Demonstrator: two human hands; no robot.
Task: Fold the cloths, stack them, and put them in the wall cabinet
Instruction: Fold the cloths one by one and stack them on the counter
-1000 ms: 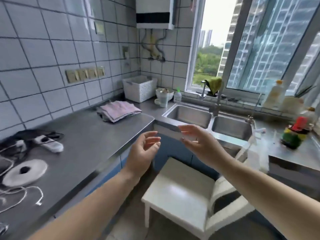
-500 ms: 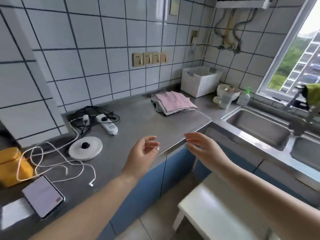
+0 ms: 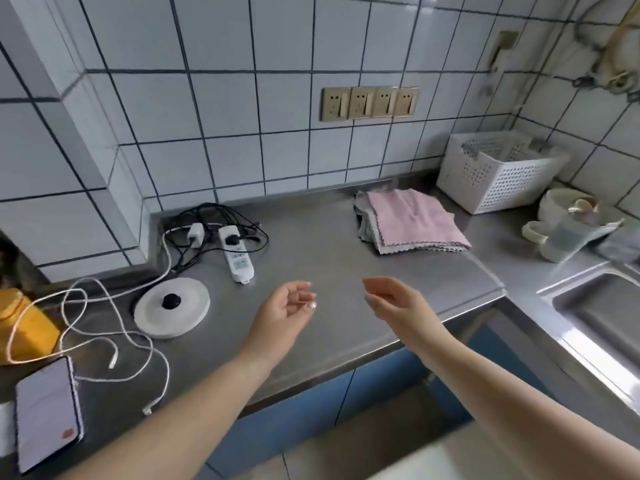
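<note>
A small pile of cloths, pink one on top with grey ones under it, lies on the steel counter near the tiled back wall. My left hand hovers over the counter's front part, fingers loosely curled and apart, holding nothing. My right hand is level with it a little to the right, palm turned inward, also empty. Both hands are well short of the cloths. No wall cabinet is in view.
A white perforated basket stands right of the cloths, with cups and bowls beyond. A power strip with tangled cables, a round white kettle base, a phone and a yellow object lie left. A sink is right.
The view has swung left from the window and sink toward the counter and tiled wall. Both hands stay raised and empty, now over the counter's front edge, closer to the cloths.
</note>
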